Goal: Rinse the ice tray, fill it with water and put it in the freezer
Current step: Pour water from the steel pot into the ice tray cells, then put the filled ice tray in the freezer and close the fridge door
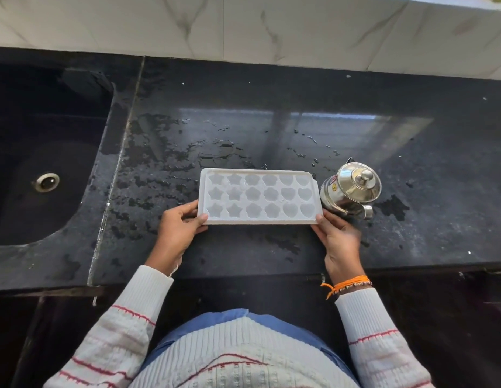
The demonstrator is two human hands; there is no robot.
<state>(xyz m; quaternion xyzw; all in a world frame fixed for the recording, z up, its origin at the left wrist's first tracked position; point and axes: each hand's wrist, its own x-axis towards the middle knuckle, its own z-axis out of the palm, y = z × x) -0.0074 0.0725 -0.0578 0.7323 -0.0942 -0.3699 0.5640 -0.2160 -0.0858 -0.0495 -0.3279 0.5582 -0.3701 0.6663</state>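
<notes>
Head view: white ice tray (259,198) flat and level over black stone counter (411,219), long side parallel to counter edge, open side up; 18 moulds in 3 rows of 6, stars at left, rounded flower shapes in the middle, hearts at right. Water in moulds: cannot tell. Left hand (178,230) gripping tray's near-left corner, thumb on top of rim, fingers curled around the left end and under. Right hand (338,237) gripping near-right corner, thumb on rim edge, fingers tucked below tray, not visible. Resting on counter or lifted just clear: cannot tell. Steel lidded pot (351,189) with knob and spout just beside tray's right end, upright, near right hand but apart from it. Counter wet, puddles and droplets (215,152) behind and left of tray. Dark sink (61,214) well left of tray, round metal drain (47,182) in its floor. Marble-pattern wall tiles (243,26) behind counter. White knit sleeves with red stripes on both arms, orange thread band (347,284) on right wrist.
</notes>
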